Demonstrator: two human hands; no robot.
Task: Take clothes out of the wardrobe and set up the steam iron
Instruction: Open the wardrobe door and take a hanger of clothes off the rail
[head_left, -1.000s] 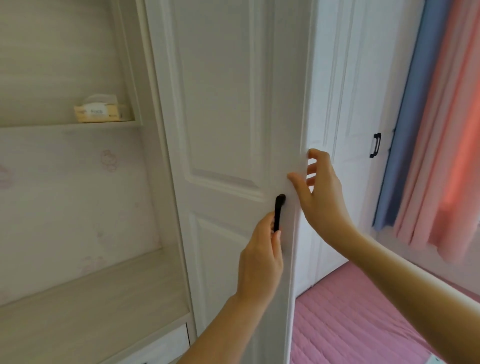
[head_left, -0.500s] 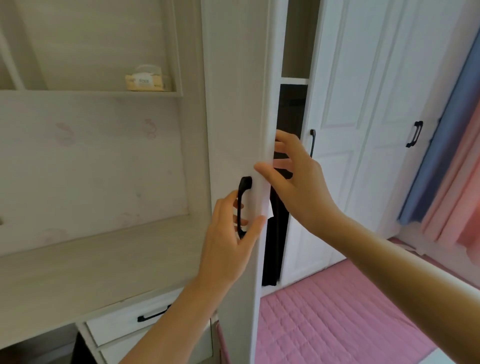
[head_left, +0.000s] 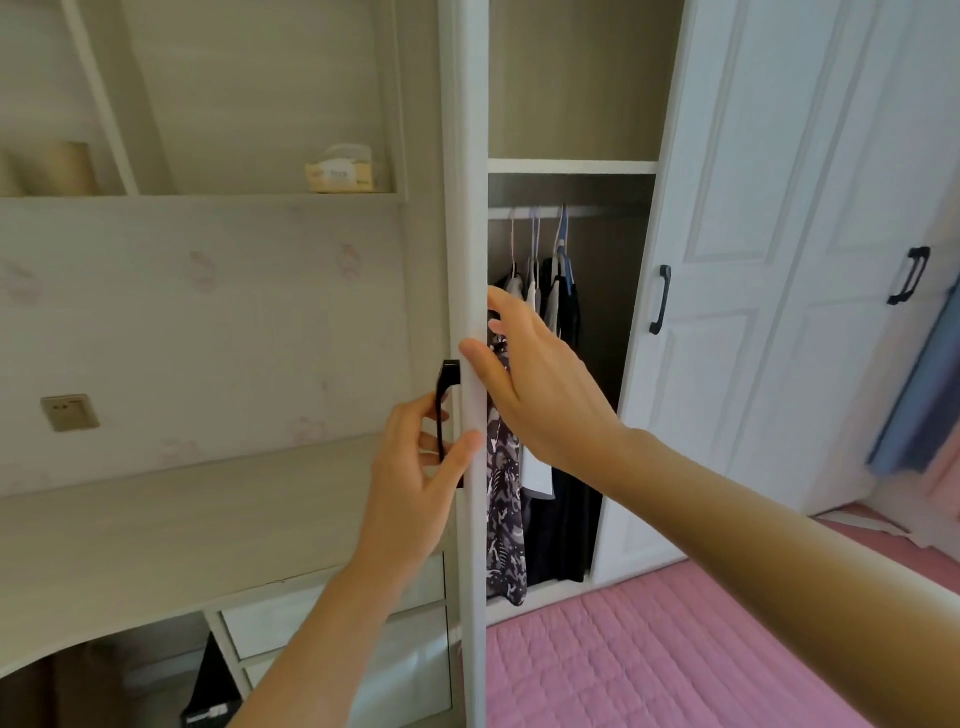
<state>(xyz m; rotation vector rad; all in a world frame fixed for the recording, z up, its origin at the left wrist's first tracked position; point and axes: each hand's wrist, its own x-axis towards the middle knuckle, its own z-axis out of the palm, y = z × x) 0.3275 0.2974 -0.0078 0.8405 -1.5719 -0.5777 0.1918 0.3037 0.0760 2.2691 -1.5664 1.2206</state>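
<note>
Opening the wardrobe, head view. The left hand (head_left: 415, 467) has its fingers curled round the black door handle (head_left: 445, 410), thumb laid on the door's edge. The right hand (head_left: 540, 384) grips the free edge of the wardrobe door (head_left: 471, 208), fingers wrapped behind it and thumb in front. The clothes (head_left: 563, 312) hang from hangers on the rail (head_left: 587, 212) under the inner shelf, a patterned garment (head_left: 501, 519) nearest the door. No steam iron is in view. To finish the step well, the door is best swung fully back toward the worktop (head_left: 182, 519) side. The handle should lead, and the right fingers should come off the edge before they snag the patterned garment just behind them. Only then should a hand reach for a hanger. Compared with half a second ago the door has turned further and now stands edge-on. What was a dark slit is now an open compartment showing rail and clothes, while both hands keep their holds.
</note>
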